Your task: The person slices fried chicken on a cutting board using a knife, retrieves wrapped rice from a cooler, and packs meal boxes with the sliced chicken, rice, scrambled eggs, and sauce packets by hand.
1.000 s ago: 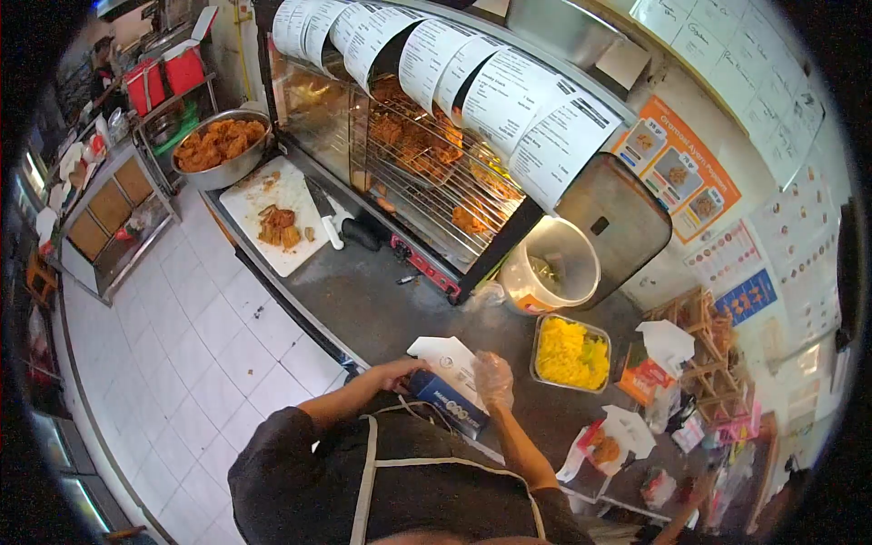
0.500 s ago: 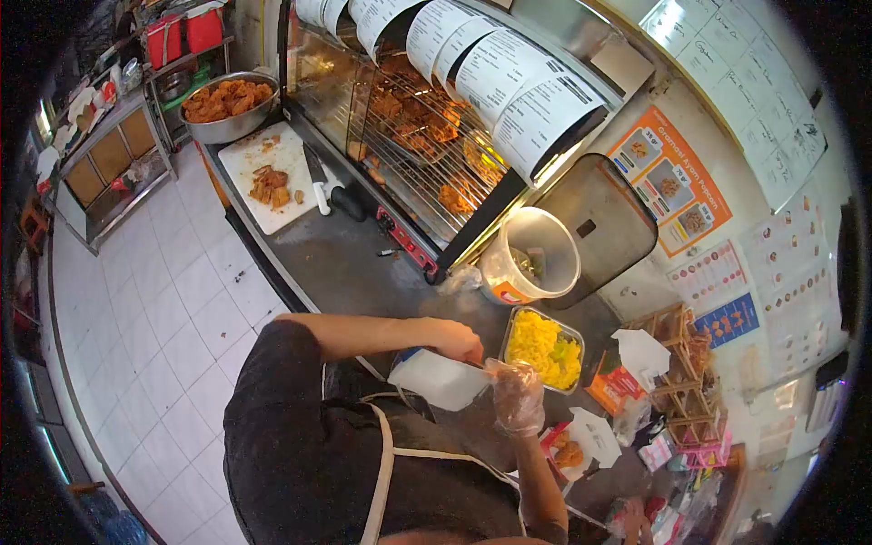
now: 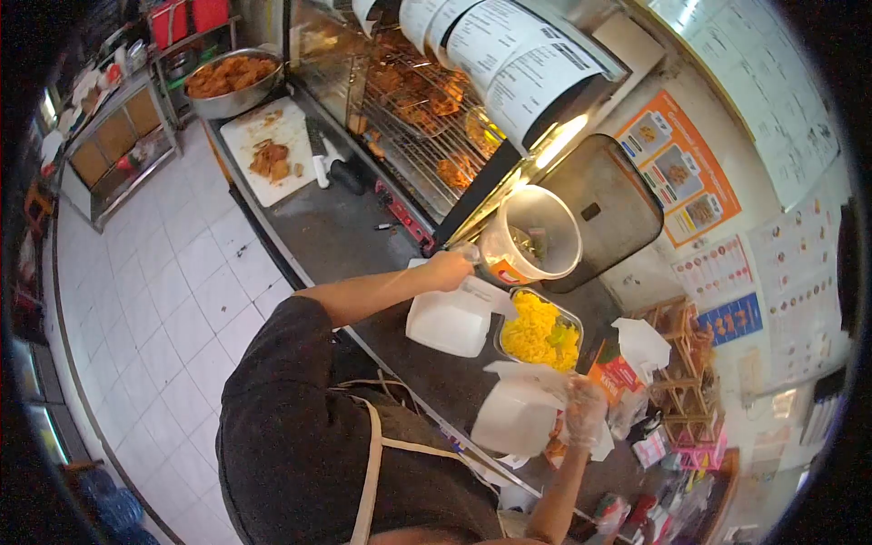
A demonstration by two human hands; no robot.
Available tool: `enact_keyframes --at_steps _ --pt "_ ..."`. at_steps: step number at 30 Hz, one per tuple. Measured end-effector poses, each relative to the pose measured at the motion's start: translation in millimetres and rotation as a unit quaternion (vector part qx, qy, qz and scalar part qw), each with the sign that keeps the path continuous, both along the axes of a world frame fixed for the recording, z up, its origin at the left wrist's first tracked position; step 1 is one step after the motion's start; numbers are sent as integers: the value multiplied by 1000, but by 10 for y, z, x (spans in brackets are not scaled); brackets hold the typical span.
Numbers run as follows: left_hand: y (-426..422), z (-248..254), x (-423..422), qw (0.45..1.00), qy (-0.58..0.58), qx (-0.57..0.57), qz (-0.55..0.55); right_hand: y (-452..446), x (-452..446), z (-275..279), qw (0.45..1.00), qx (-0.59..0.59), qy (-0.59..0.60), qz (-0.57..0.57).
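Note:
My bare left hand [image 3: 450, 271] is closed at the far edge of an open white takeaway box [image 3: 447, 322], by its raised flaps. Its fingertips are beside a crumpled clear plastic bag [image 3: 468, 252] and partly hidden. My right hand [image 3: 584, 409], in a clear plastic glove, is closed on the flap side of a second white takeaway box [image 3: 516, 416], which tilts near my apron. Between and beyond the boxes stands a metal tray of yellow rice [image 3: 540, 329] with a green piece on it.
A clear plastic bucket [image 3: 531, 236] stands behind the rice. A heated display case [image 3: 418, 100] holds fried food. Further left are a cutting board [image 3: 289, 182], a knife [image 3: 318, 154] and a metal bowl of fried chicken [image 3: 234, 82]. An open orange-and-white box [image 3: 618, 372] stands at right.
My hands were together at one white box; now they are apart with a box at each. The left moved up and away, the right moved right and toward me.

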State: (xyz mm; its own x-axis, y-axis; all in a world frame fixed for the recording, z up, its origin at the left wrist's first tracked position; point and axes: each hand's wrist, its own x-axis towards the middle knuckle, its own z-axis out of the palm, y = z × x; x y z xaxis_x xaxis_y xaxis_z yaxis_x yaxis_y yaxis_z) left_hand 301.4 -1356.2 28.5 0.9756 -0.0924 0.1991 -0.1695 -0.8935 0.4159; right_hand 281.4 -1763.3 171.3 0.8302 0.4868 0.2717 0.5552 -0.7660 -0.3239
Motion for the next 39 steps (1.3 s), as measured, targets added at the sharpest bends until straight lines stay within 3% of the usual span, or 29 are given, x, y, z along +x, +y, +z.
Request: enact_keyframes --at_steps 2,4,7,8,9,10,12,14,16,18,19,20,22,24,25,26,28,29,31,32,33,35,37,39 --pt "-13 38 148 999 -5 27 30 -33 307 -391 999 6 34 -10" --pt "-33 -131 330 997 -44 53 40 159 422 -507 990 -139 5 -31" --pt "-45 87 165 987 -140 46 63 539 272 -375 1000 -1 -22 5" --pt "-34 247 33 969 -239 -9 56 681 219 -327 998 69 -13 -2" --pt "-5 402 -89 938 -337 -62 48 826 125 -342 996 82 -20 -29" --pt "78 518 -252 936 -342 -62 52 1003 65 -421 996 81 -24 -25" --pt "378 588 -699 952 -253 -174 9 1433 -32 -757 914 378 148 6" --pt "834 442 -1159 944 -124 -306 -30 2097 -286 -1168 859 468 206 30" --pt "1335 197 -1770 940 -74 -333 8 3020 -665 -1480 779 513 358 -54" --pt "1866 -187 -2536 888 -12 -454 71 4100 -1281 -1269 638 581 503 -45" --pt "2150 -269 -2989 900 33 -413 135 4485 -1430 -1360 664 539 517 -27" --pt "2419 -671 -3407 874 59 -455 162 4825 -1599 -1457 690 487 535 -9" --pt "2847 -985 -4285 782 111 -513 336 5556 -1918 -1220 686 486 541 18" --pt "3183 -1080 -4991 706 35 -546 449 6081 -2014 -1074 662 396 636 33" --pt "3366 -1148 -5301 686 10 -538 490 6362 -2013 -1111 724 351 591 59" --pt "3582 -1174 -5537 667 -16 -528 526 6616 -1994 -1074 646 376 655 108" --pt "4025 -1395 -5889 649 -90 -495 571 6994 -2094 -804 705 328 617 119" --pt "4275 -1539 -6032 634 -95 -472 605 7201 -2110 -645 672 336 646 137" --pt "4658 -1783 -6155 575 -114 -480 652 7549 -1909 -855 691 311 635 152" --pt "4844 -1921 -6150 532 -143 -503 666 7763 -1657 -1501 744 300 577 154" --pt "4991 -2325 -6239 530 -143 -477 687 7976 -1407 -2139 795 284 515 149" --pt "5110 -2599 -6354 468 -17 -540 700 8239 -1162 -2780 844 286 439 113" --pt "5134 -2650 -6562 370 102 -622 682 8532 -1044 -2703 952 104 254 135" --pt "5102 -2617 -6789 294 172 -660 670 8984 -1117 -2592 957 66 279 47"
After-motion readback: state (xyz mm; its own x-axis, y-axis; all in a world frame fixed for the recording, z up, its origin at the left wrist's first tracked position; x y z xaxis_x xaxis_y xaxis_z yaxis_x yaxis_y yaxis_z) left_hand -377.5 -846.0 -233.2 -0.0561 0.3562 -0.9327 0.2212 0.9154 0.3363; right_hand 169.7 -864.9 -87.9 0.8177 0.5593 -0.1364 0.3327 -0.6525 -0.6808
